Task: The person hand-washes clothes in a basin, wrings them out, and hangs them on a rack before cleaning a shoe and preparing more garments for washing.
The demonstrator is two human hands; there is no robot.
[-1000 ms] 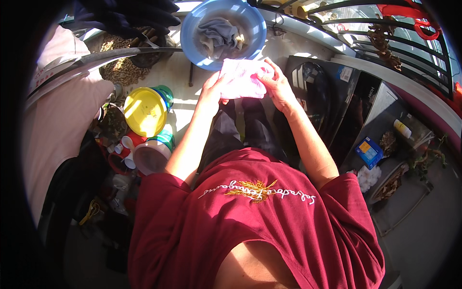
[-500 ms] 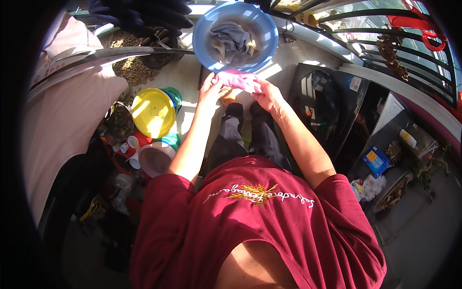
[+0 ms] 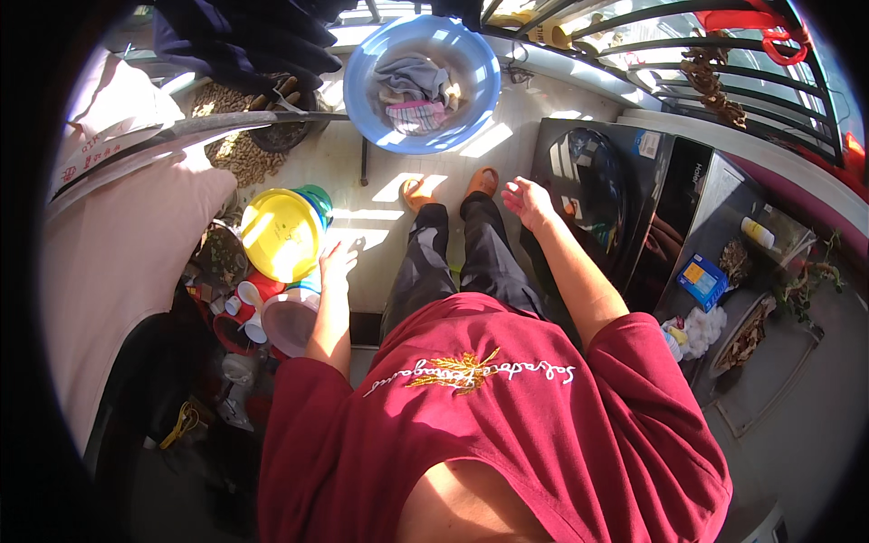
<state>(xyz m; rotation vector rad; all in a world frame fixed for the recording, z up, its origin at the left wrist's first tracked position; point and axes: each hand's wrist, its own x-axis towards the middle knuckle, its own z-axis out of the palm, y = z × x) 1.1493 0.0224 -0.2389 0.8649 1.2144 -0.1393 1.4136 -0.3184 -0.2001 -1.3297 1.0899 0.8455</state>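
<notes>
My left hand hangs empty beside the yellow basin, its fingers apart. Nothing is in my right hand, which is held out near the dark washing machine with loosely bent, parted fingers. Beyond my feet stands a blue basin. In it lie a grey cloth and, at its near side, a pink-and-white checked cloth.
Brown sandals are on my feet. At the left, peanuts are spread near a large pink fabric. A blue box and a small white bottle sit on the machine. Black railings run along the far right.
The pink cloth has left my hands and now lies in the blue basin. My hands have parted: the left moved down and left, the right slightly down and right.
</notes>
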